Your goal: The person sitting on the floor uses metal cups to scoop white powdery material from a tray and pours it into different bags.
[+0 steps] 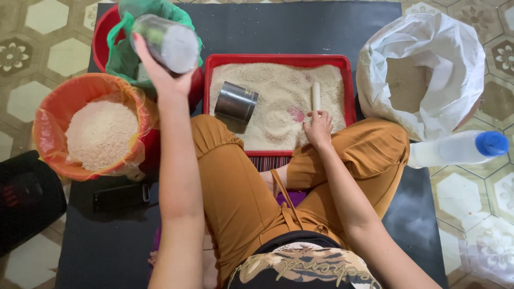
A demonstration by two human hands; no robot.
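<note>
a person sits cross-legged on a dark mat, a red tray of rice just beyond the knees. the left hand is raised to the tray's left, fingers wrapped around a clear cylindrical container with a pale lid end — held tilted over a red bucket lined with a green bag. the right hand rests on the rice at the tray's near edge, fingers loosely curled, touching a short pale stick that lies in the grain. a steel cup lies on its side in the tray's left half. further left of the tray stands an orange basin of rice; to its right, 1 white sack and a blue-capped bottle.
</note>
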